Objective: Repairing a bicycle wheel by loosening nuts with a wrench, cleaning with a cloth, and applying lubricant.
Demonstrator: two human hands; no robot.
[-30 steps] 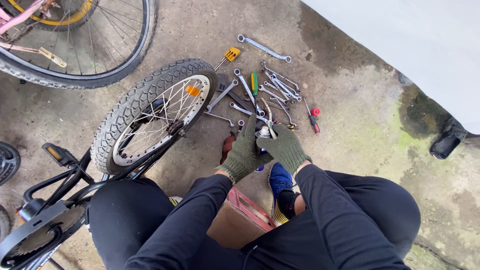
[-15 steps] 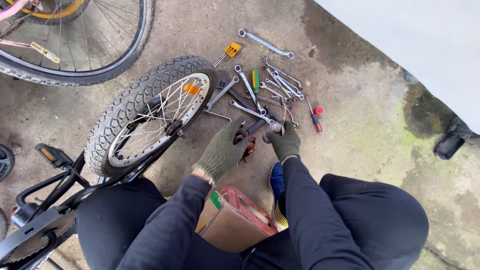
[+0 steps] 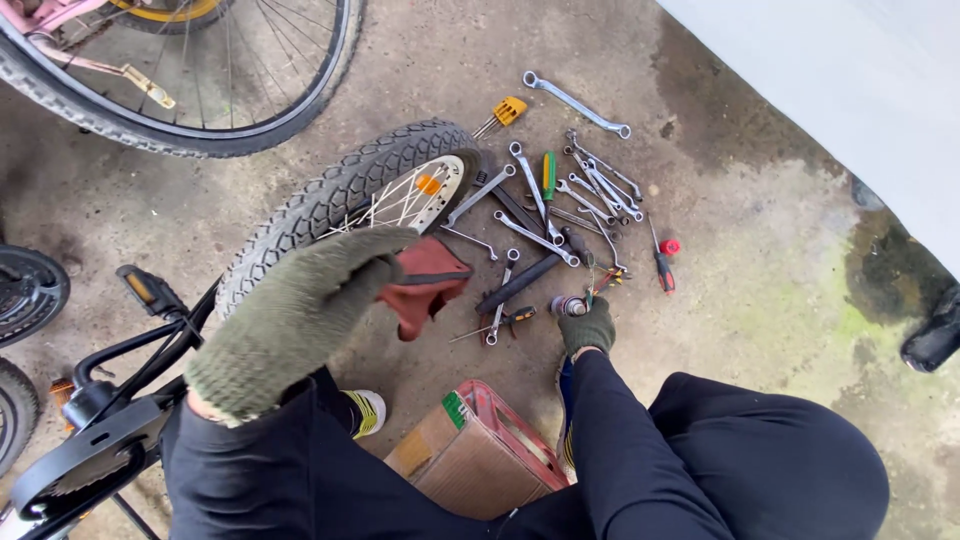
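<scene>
On the concrete floor, I'm looking down from the head cam at a spread of tools. My left hand, in a green knit glove, is raised close to the camera, fingers clamped round a dark red rag that hangs from the grip. It sits in front of the small knobby bike wheel, so part of the tyre is hidden.

My right hand, same glove, is down at floor level, fingers curled round a small silvery cylindrical part, possibly a socket; can't tell exactly. It's at the near edge of the tool pile.

Tool pile: several combination and ring spanners fanned out, touching and overlapping. Green-handled screwdriver among them. One long ring spanner lies apart at the far side. Yellow-handled screwdriver just beside the tyre. Red-handled screwdriver to the right of the pile. Black bar-like tool just left of the right hand.

A larger bike wheel with a thin tyre sits top left. Black bike frame with pedal lower left. A cardboard box with a red edge sits between my knees.
</scene>
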